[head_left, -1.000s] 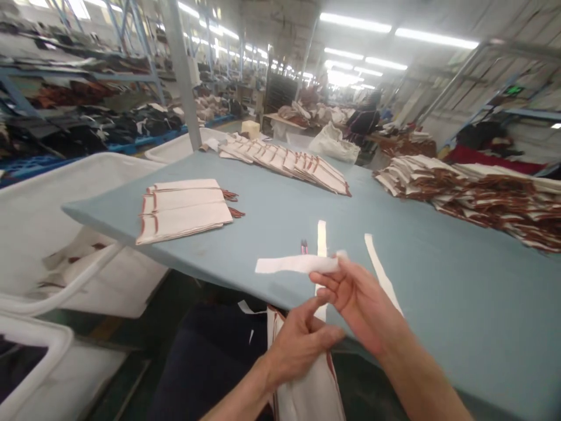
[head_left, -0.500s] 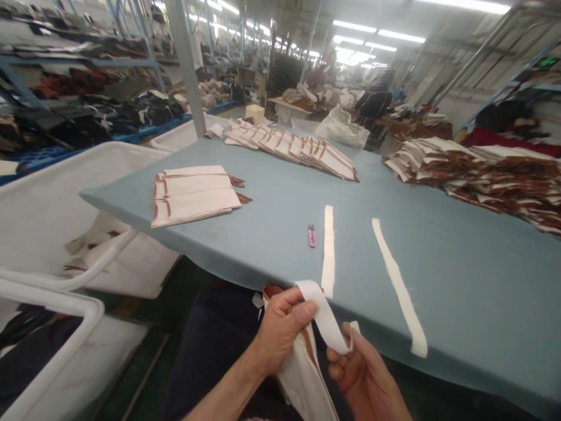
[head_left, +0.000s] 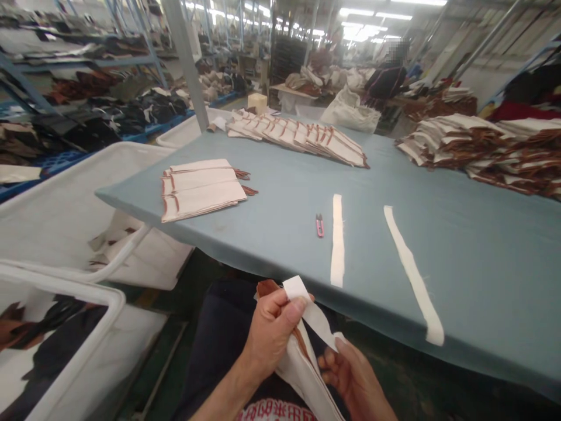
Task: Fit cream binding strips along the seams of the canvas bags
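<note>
Below the table's front edge, my left hand (head_left: 269, 333) pinches one end of a short white fabric strip (head_left: 312, 313) together with the brown-trimmed top of a cream cloth bag (head_left: 302, 374) that rests on my lap. My right hand (head_left: 350, 377) grips the strip's other end from beneath, fingers curled. Two longer white strips lie on the blue-grey table (head_left: 272, 193): a straight strip (head_left: 337, 240) and a wavy strip (head_left: 412, 272) to its right. Small pink thread snips (head_left: 319, 224) lie just left of the straight strip.
A small stack of folded cream bags (head_left: 201, 187) lies at the table's left. A fanned row of bags (head_left: 302, 137) and a large heap (head_left: 477, 152) sit at the back. White bins (head_left: 65, 216) stand at left. A person (head_left: 385, 82) stands far behind.
My hands dropped from over the table edge to my lap, carrying the short strip. My left hand took hold of the strip's end and the bag's top.
</note>
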### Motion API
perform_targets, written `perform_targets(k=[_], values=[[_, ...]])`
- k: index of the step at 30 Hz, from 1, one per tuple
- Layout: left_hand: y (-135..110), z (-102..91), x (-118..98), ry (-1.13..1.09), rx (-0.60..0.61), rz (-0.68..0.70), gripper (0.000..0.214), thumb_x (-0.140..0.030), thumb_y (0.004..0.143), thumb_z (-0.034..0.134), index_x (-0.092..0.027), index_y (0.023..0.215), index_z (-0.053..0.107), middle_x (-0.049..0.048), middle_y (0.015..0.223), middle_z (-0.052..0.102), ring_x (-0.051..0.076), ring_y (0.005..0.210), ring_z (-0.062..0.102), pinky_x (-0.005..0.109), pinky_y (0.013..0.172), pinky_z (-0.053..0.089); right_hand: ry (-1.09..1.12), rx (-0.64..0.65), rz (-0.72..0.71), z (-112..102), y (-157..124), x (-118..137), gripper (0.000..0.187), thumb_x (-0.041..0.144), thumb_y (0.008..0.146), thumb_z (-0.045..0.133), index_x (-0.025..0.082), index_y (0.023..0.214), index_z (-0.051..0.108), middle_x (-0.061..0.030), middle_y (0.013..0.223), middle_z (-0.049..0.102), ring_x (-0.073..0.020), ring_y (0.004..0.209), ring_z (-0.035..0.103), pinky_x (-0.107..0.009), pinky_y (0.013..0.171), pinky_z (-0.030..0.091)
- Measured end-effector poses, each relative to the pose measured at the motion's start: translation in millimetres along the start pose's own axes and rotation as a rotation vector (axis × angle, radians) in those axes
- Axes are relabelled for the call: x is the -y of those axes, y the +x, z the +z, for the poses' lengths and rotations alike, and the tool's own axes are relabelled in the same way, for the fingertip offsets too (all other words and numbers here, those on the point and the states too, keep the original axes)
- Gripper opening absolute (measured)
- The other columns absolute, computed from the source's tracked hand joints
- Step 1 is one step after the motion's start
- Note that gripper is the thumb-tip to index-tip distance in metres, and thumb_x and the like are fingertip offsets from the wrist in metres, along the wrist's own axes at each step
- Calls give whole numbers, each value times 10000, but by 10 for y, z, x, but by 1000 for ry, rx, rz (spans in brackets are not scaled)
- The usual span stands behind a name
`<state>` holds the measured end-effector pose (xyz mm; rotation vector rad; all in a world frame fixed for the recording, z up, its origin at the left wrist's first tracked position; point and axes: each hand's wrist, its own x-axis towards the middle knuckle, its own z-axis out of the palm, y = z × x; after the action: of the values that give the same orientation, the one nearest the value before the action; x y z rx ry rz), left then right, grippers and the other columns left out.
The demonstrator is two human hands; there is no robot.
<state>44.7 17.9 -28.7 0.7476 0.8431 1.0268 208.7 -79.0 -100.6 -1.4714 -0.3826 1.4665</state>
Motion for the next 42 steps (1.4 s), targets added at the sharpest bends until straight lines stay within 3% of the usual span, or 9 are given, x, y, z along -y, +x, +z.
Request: perform_targets(k=[5, 8, 11, 15, 21, 29, 34, 38, 42], values=[[-139, -26, -46, 345, -27, 107, 393, -460, 849, 721, -103, 686, 746, 3, 586, 505, 97, 550, 392, 221, 509, 312, -867, -174, -413, -78, -164, 462, 399, 631, 906, 603, 265, 960, 752, -75, 918, 762, -283, 881, 712, -348, 761, 564], [-200, 3, -64, 448, 30, 136, 363, -383, 881, 655, -109, 648, 703, -11, 576, 445, 94, 540, 360, 230, 506, 288, -744, 104, -523, 186, -247, 819, 469, 584, 1000, 436, 241, 1099, 741, -89, 1098, 775, -270, 1012, 717, -337, 846, 571], [-243, 13, -68, 465, 66, 130, 343, -373, 897, 626, -114, 678, 681, -27, 571, 405, 85, 519, 327, 220, 480, 247, -603, 217, -530, 582, -255, 964, 323, 466, 980, 540, 210, 999, 736, -72, 1000, 778, -237, 931, 714, -317, 858, 553], [-292, -63, -52, 465, 19, 134, 367, -433, 919, 626, -131, 711, 641, -26, 610, 442, 94, 545, 358, 220, 505, 285, -459, 198, -606, 917, -166, 847, 270, 427, 976, 585, 201, 902, 712, -48, 886, 752, -191, 795, 684, -289, 759, 531], [-323, -288, 59, 517, -231, 222, 564, -634, 1031, 370, -205, 672, 449, -27, 638, 427, 136, 602, 407, 264, 594, 361, -191, -66, -623, 973, 88, 444, 366, 530, 997, 546, 215, 813, 577, 27, 647, 601, -133, 588, 560, -255, 611, 487], [-628, -657, 231, 654, -207, 99, 704, -793, 972, 203, -221, 588, 347, -35, 575, 334, 137, 556, 302, 297, 556, 281, -230, 23, -410, 894, 147, -222, 401, 563, 946, 598, 197, 784, 571, 61, 567, 491, -111, 493, 432, -232, 469, 357], [-924, -776, -38, 757, -75, -18, 547, -642, 955, 524, -174, 675, 570, -4, 648, 529, 151, 631, 456, 268, 615, 361, -283, 107, -345, 892, 127, -246, 401, 564, 936, 594, 181, 817, 608, 42, 591, 533, -124, 517, 463, -240, 493, 376], [-923, -737, -214, 901, -34, -95, 365, -405, 972, 531, -149, 743, 654, 32, 731, 645, 170, 715, 556, 264, 702, 406, -320, 171, -343, 916, 123, -206, 403, 563, 934, 583, 177, 828, 626, 28, 619, 565, -131, 541, 476, -245, 518, 396], [-763, -671, -245, 744, 5, -141, 327, -393, 920, 573, -154, 697, 593, 33, 711, 668, 157, 673, 542, 247, 656, 387, -370, 232, -372, 870, 135, -11, 393, 553, 920, 602, 179, 801, 631, 5, 678, 602, -147, 612, 517, -254, 573, 431]])
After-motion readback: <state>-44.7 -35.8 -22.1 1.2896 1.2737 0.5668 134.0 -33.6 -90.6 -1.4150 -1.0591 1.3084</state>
